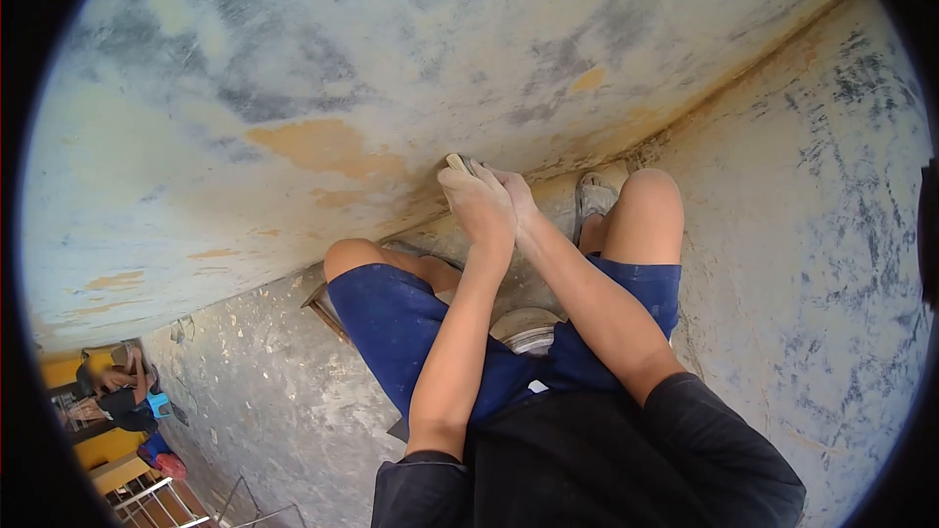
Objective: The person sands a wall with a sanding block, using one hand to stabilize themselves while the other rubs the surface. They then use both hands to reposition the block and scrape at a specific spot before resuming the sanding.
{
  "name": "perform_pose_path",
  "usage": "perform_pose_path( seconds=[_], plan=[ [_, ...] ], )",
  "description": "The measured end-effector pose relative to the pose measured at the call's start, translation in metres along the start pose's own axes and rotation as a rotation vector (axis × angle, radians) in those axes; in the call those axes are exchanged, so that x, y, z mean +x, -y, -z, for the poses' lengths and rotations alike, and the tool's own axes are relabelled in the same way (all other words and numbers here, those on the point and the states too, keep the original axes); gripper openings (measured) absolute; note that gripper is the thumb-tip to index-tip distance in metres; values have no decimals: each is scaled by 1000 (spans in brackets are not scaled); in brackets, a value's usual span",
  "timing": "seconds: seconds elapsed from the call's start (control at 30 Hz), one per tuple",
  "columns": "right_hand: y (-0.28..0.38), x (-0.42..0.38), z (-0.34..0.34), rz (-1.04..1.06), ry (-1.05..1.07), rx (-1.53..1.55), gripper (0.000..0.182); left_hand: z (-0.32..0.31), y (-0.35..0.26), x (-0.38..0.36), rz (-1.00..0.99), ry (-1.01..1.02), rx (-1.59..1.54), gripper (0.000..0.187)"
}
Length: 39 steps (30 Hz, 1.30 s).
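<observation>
My left hand (477, 203) is closed around a small flat tool (456, 163) with a pale, wood-like edge and a darker part beside it. Its kind is mostly hidden by the fingers. Pressed against the left hand, my right hand (513, 194) is closed on the same tool from the other side. Both hands are dusty white. The tool is at the lower part of a patchy wall (391, 68), where pale coating, grey smears and a bare ochre patch (318, 148) show.
A second wall (812, 235) meets the first at a corner on the right. Between my knees, a round pale container (526, 329) stands on the grey floor (264, 381). At far left are a seated person (122, 399), a blue stool (157, 403) and metal railings (161, 508).
</observation>
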State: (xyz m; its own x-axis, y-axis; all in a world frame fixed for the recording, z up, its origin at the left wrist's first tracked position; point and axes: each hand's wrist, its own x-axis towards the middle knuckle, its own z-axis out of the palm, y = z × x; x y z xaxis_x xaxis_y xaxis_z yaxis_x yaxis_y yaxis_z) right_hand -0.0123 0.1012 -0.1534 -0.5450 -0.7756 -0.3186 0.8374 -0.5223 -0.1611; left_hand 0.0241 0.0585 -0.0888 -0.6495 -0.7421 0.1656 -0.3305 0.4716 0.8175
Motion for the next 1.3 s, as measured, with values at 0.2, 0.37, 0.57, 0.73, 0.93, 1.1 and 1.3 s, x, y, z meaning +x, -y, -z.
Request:
perform_pose_path(
  seconds=[0.2,0.37,0.57,0.73,0.93,1.1,1.3],
  plan=[
    [-28,-9,-80,32,-97,-133,34,66,-24,24,-2,-113,-58,24],
    [0,-2,-8,12,-20,-24,37,-11,9,1,-6,-93,-60,27],
    [-24,-8,-81,58,-90,-162,38,59,-15,24,-203,-133,84,23],
    [-10,-7,-57,45,-70,-126,39,31,-7,17,-165,-128,4,26],
    [-9,-4,-23,98,-159,-200,37,15,-4,-1,-62,49,59,23],
    [-23,-8,-77,12,-112,-109,33,58,-20,22,-75,-79,15,21],
    [-1,3,-13,63,-36,-58,35,12,-18,4,-106,-20,27,23]
  ],
)
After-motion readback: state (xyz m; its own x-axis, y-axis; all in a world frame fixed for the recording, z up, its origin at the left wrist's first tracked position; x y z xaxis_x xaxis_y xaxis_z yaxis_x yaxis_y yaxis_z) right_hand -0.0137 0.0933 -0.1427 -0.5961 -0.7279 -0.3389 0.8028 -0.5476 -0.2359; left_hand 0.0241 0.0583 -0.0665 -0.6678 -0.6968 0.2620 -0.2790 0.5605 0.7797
